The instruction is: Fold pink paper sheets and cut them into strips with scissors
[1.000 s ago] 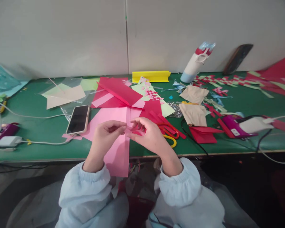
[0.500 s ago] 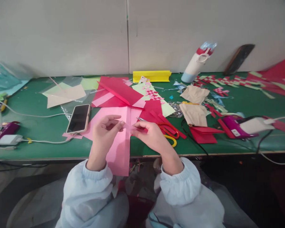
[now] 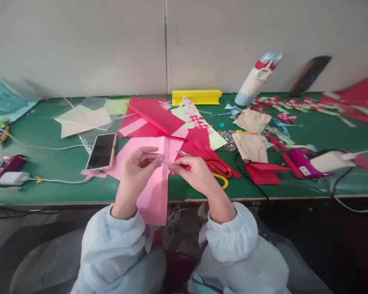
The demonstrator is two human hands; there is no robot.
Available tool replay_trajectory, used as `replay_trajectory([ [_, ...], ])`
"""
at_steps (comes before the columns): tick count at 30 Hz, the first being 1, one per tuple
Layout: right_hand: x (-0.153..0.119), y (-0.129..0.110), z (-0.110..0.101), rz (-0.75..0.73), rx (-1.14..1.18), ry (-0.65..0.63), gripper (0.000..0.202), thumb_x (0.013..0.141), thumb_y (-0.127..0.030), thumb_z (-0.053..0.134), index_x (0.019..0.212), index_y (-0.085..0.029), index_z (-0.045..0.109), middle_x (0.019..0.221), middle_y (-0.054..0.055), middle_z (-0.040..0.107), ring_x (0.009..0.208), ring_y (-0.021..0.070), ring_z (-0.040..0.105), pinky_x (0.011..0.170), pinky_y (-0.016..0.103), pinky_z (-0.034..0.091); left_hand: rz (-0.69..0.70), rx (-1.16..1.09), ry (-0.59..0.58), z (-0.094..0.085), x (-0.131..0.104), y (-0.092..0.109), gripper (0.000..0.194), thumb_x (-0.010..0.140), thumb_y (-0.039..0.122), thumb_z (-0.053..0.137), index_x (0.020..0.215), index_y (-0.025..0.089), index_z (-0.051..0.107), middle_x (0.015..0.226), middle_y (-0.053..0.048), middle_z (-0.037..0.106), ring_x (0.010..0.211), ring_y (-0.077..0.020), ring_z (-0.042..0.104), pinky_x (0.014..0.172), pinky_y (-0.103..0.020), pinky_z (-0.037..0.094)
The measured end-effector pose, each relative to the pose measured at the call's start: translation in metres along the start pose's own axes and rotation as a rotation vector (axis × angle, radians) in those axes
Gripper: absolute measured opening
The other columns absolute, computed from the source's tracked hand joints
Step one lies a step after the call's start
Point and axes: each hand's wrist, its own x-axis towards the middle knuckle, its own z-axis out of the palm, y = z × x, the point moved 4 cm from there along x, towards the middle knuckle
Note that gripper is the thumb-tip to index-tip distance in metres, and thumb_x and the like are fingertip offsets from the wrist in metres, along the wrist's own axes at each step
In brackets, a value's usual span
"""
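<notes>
Between my two hands is a small pink paper strip (image 3: 166, 161), held above a larger pink sheet (image 3: 153, 196) that hangs over the table's front edge. My left hand (image 3: 140, 164) pinches the strip's left end between thumb and fingers. At the other end, my right hand (image 3: 191, 168) is closed on it with thumb and forefinger. Scissors (image 3: 219, 168) with red and yellow handles lie just right of my right hand, their blades partly hidden. Behind my hands, red sheets (image 3: 153, 118) overlap the pink one.
A phone (image 3: 102, 152) lies left of my hands. Woven red-and-pink paper pieces (image 3: 196, 119) rest on a pale green sheet, near a folded yellow sheet (image 3: 196, 97). A bottle (image 3: 255, 81) stands at the back. Cables and purple power strips (image 3: 305, 163) flank the work area.
My left thumb and fingers have shifted slightly on the pink strip, and the right fingertips have moved a little. Everything on the table stays in place.
</notes>
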Motion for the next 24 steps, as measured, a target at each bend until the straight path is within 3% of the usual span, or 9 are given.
replay_trajectory([
  [15,0.0001,-0.0002,-0.0002,0.038,0.035,0.013,0.037,0.081,-0.052,0.064,0.07,-0.017,0.07,0.069,0.003,0.068,0.07,0.0166,0.061,0.067,0.028,0.047,-0.003,0.021,-0.017,-0.0017,-0.0008,0.0002,0.034,0.073,0.032,0.076,0.1,0.015,0.066,0.084,-0.008,0.076,0.072,-0.0167,0.07,0.073,-0.029,0.058],
  [24,-0.0014,-0.0002,-0.002,0.024,0.028,0.001,0.024,0.08,-0.041,0.067,0.078,-0.017,0.073,0.074,0.003,0.07,0.073,0.0174,0.063,0.066,0.028,0.046,-0.024,0.02,0.071,-0.0063,0.0003,0.0015,0.031,0.071,0.03,0.077,0.095,0.013,0.068,0.082,-0.008,0.076,0.075,-0.0192,0.072,0.073,-0.031,0.06],
])
